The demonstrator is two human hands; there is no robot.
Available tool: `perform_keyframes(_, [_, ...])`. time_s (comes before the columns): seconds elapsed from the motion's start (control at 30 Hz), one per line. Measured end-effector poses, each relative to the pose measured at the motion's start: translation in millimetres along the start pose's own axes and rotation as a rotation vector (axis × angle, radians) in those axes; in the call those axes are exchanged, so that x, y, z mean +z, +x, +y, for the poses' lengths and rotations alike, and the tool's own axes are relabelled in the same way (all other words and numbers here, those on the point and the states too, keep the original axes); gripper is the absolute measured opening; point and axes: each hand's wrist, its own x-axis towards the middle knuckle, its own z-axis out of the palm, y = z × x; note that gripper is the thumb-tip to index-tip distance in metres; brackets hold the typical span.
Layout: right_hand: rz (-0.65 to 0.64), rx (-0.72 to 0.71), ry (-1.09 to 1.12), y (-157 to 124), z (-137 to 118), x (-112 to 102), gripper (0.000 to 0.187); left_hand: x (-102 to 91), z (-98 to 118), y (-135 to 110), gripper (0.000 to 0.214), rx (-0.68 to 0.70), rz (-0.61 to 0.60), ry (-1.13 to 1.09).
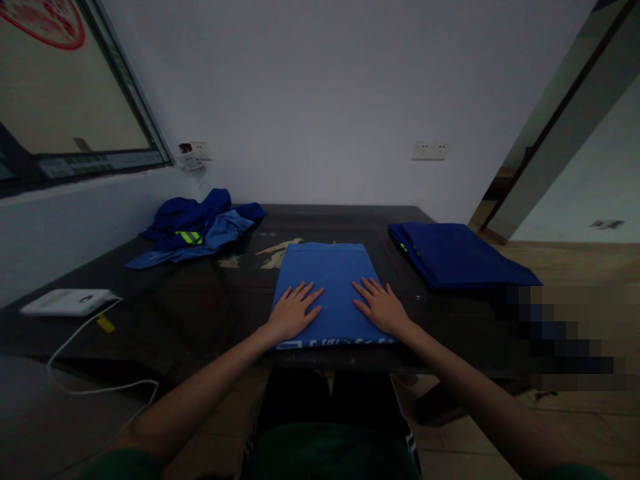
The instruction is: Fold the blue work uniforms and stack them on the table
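A light-blue folded garment lies flat on the dark table in front of me, with white lettering along its near edge. My left hand rests on its left side, palm down and fingers spread. On its right side lies my right hand, also flat with the fingers apart. Neither hand grips anything. Which kind of garment it is, the folds do not show.
The dark table stands against the wall. Crumpled blue clothes lie at the back left, folded dark-blue clothes at the right. A white device with a cable sits at the left edge.
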Motion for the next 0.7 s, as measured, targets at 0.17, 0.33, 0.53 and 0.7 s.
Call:
perform_keyframes(0.17, [0.058, 0.028, -0.047, -8.6, -1.9, -2.7, 0.055, -7.5, 6.8, -10.7, 0.051, -0.040, 0.013, 0.033])
perform_keyframes(0.33, [0.099, -0.066, 0.049, -11.2, -38.9, -0.2, 0.053, -4.9, 51.2, -8.2, 0.052, -0.026, 0.042, 0.021])
perform_keyframes(0.53, [0.065, -0.100, 0.088, -29.3, -47.2, 11.1, 0.057, 5.1, 52.8, -21.1, 0.054, 0.007, 0.066, -0.017])
perform_keyframes(0.7, [0.070, -0.074, 0.050, -46.9, -25.2, 9.7, 0.060, 2.7, 22.4, -45.2, 0.055, -0.037, 0.071, 0.015])
